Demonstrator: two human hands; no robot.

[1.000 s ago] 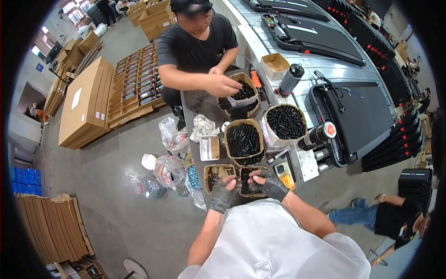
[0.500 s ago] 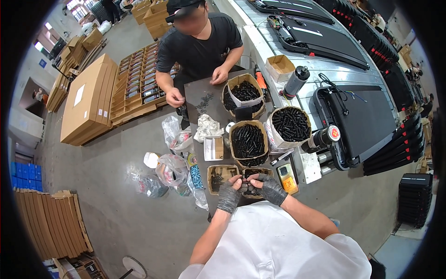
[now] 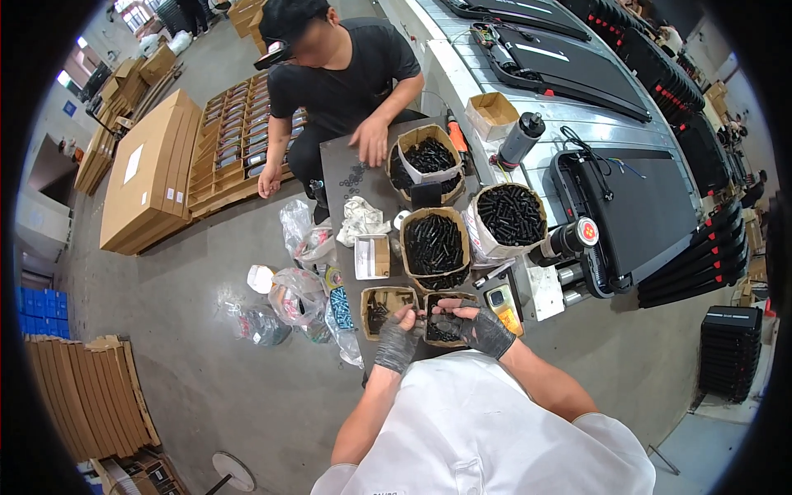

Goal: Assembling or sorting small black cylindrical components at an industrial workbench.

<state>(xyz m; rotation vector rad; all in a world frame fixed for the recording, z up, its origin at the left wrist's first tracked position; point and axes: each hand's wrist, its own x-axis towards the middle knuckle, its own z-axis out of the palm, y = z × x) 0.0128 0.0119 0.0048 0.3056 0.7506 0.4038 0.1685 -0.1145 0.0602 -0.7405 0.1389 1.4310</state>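
My left hand (image 3: 398,341), in a dark fingerless glove, is closed in a pinch beside the small carton of dark bolts (image 3: 379,308). Whatever sits between its fingertips is too small to make out. My right hand (image 3: 485,330), gloved the same way, has its fingers stretched toward the left over a second small carton (image 3: 441,337) of little black parts. The hands are slightly apart. Just beyond them stands a larger carton packed with black bolt-like parts (image 3: 433,245). A phone (image 3: 503,307) lies close to my right hand.
Another bag-lined carton (image 3: 511,216) and a stacked one (image 3: 429,161) hold more black parts. A white box (image 3: 372,257) and cloth (image 3: 361,219) lie left. Opposite, a co-worker (image 3: 346,78) reaches over the table. The metal conveyor (image 3: 569,99) carries black panels at right.
My hands, together at the fingertips before, have parted a little. The co-worker leans left, one hand lowered beside the table, the other moved toward the stacked carton. The whole view has shifted slightly.
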